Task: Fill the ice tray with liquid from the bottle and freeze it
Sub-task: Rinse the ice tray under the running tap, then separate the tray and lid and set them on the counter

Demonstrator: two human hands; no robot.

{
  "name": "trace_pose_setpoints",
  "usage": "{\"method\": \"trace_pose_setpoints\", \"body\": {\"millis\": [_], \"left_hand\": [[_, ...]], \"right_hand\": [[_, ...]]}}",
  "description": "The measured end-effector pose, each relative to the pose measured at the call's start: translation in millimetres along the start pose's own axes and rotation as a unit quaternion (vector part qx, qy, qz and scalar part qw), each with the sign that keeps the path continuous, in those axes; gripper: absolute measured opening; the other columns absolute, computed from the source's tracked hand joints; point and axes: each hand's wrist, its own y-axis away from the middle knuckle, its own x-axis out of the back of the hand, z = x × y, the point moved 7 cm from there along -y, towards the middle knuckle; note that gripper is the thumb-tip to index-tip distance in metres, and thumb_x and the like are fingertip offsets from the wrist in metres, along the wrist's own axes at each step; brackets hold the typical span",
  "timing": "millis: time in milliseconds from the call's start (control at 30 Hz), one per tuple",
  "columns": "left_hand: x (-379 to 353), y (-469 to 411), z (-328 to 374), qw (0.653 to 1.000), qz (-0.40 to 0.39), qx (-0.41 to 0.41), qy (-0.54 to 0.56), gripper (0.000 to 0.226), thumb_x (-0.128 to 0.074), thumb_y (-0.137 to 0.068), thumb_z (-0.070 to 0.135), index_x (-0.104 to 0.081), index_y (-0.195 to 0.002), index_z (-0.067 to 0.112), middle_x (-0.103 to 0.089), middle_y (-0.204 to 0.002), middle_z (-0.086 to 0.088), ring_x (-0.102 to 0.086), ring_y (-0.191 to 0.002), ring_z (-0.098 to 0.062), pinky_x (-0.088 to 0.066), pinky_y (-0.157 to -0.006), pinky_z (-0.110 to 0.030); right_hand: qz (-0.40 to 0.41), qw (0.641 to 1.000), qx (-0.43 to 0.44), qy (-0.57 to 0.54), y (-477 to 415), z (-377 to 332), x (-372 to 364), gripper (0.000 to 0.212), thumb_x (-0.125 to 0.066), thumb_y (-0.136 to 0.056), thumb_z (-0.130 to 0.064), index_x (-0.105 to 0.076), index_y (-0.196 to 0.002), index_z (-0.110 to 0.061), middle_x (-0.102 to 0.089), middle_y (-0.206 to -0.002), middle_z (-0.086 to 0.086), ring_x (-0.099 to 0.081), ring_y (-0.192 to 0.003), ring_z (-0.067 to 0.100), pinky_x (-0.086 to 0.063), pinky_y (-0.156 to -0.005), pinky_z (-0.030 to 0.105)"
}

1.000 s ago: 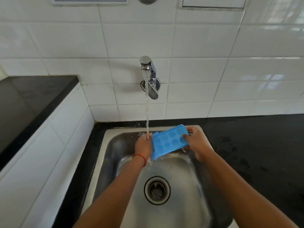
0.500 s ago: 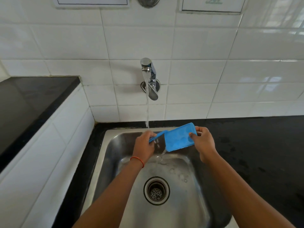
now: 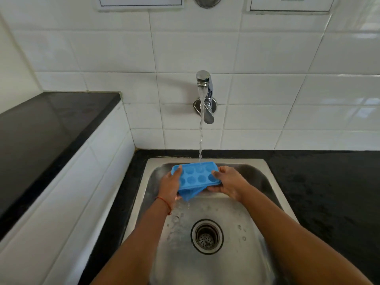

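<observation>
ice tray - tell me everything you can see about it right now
The ice tray is bright blue, looks like soft plastic or silicone, rectangular with rounded corners and round cavities in two rows. It is held cavities-up over the steel sink, the left hand and right hand gripping its two ends. The tap's water stream lands at its far edge, and water drips from a second blue layer hanging beneath its near left corner.

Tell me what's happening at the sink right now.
A person is holding a blue ice tray over the steel sink with both hands: the left hand grips its left end and the right hand its right end. The wall tap is running, and its stream lands on the tray's far edge. Water drips from the tray's lower corner into the basin. No bottle is in view.
</observation>
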Motion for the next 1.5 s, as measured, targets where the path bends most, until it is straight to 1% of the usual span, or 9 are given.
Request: {"method": "trace_pose_setpoints", "body": {"millis": [133,300,533,633,767,900,1133,1267,1500], "left_hand": [[6.0,-2.1,-1.6,1.0,0.023,-0.015,0.007,0.03,-0.058,-0.088,0.046,-0.063,-0.102,0.02,-0.071,-0.098,-0.005,-0.068,-0.092,-0.023,-0.058,-0.072,-0.038],[12.3,-5.9,-3.8,0.998,0.058,-0.013,0.02,0.031,-0.056,-0.087,0.051,-0.061,-0.096,0.022,-0.069,-0.097,-0.006,-0.067,-0.09,-0.023,-0.058,-0.072,-0.037],[11.5,-4.1,0.8,0.997,0.059,-0.007,0.04,0.03,-0.055,-0.088,0.052,-0.062,-0.094,0.023,-0.07,-0.098,-0.007,-0.068,-0.091,-0.023,-0.058,-0.076,-0.04],[10.4,-0.7,7.2,0.997,0.055,-0.037,0.035,0.026,-0.054,-0.089,0.049,-0.062,-0.092,0.024,-0.07,-0.098,-0.007,-0.069,-0.091,-0.024,-0.059,-0.076,-0.044],[7.9,6.8,11.2,0.997,0.049,-0.042,0.038,0.025,-0.053,-0.091,0.047,-0.06,-0.093,0.023,-0.067,-0.1,-0.009,-0.067,-0.094,-0.025,-0.057,-0.083,-0.048],[9.3,15.6,13.0,0.997,0.032,-0.047,0.046,0.022,-0.049,-0.094,0.046,-0.058,-0.092,0.025,-0.066,-0.095,-0.005,-0.066,-0.09,-0.022,-0.056,-0.08,-0.043],[20.3,28.1,-10.3,0.999,0.036,-0.009,-0.027,0.047,-0.049,-0.09,0.054,-0.063,-0.107,0.012,-0.071,-0.103,-0.012,-0.068,-0.096,-0.029,-0.055,-0.088,-0.048],[23.0,35.7,-27.9,0.993,0.052,0.007,-0.103,0.048,-0.044,-0.09,0.057,-0.066,-0.086,0.015,-0.071,-0.087,-0.007,-0.069,-0.081,-0.025,-0.056,-0.075,-0.042],[11.8,41.5,-47.3,0.949,0.036,-0.006,-0.312,0.032,-0.052,-0.091,0.007,-0.054,-0.123,0.008,-0.063,-0.113,-0.017,-0.063,-0.102,-0.03,-0.053,-0.091,-0.045]], "right_hand": [[0.113,0.897,0.148,0.4,-12.2,-57.9,9.2,0.033,-0.05,-0.094,-0.033,-0.06,-0.112,-0.007,-0.066,-0.104,0.01,-0.059,-0.084,0.021,-0.045,-0.073,0.028],[0.186,0.819,0.29,0.459,-16.5,-125.5,-8.1,0.055,-0.053,-0.092,-0.044,-0.044,-0.127,-0.004,-0.062,-0.12,0.015,-0.058,-0.111,0.03,-0.045,-0.089,0.036],[0.276,0.714,0.32,0.558,-17.7,-170.9,-26.9,0.054,-0.034,-0.092,-0.059,-0.048,-0.071,-0.01,-0.044,-0.059,0.002,-0.045,-0.06,0.024,-0.029,-0.049,0.026],[0.262,0.741,0.295,0.543,-24.1,-173.0,-22.2,0.063,-0.028,-0.093,-0.058,-0.047,-0.057,-0.009,-0.051,-0.054,0.002,-0.05,-0.055,0.024,-0.029,-0.045,0.025],[0.167,0.872,0.235,0.396,-35.0,-150.0,-22.0,0.067,-0.029,-0.092,-0.059,-0.063,-0.071,-0.006,-0.07,-0.063,0.004,-0.066,-0.056,0.019,-0.055,-0.063,0.034],[0.05,0.868,0.118,0.48,-31.0,-79.4,-15.1,0.041,-0.04,-0.096,-0.04,-0.059,-0.085,-0.005,-0.058,-0.066,0.002,-0.053,-0.054,0.015,-0.044,-0.053,0.026],[-0.022,0.989,0.027,0.142,7.9,15.7,-11.8,0.018,-0.048,-0.096,-0.018,-0.053,-0.113,-0.012,-0.063,-0.102,0.007,-0.066,-0.089,0.019,-0.058,-0.066,0.031],[-0.061,0.998,-0.014,0.001,27.4,21.8,-7.1,0.017,-0.054,-0.094,-0.013,-0.048,-0.109,-0.016,-0.058,-0.113,0.014,-0.066,-0.096,0.029,-0.06,-0.069,0.042],[0.009,0.937,0.209,0.278,58.3,-15.8,-3.5,0.052,-0.066,-0.085,-0.017,-0.045,-0.128,-0.037,-0.055,-0.111,-0.009,-0.056,-0.092,0.003,-0.05,-0.071,0.017]]}}
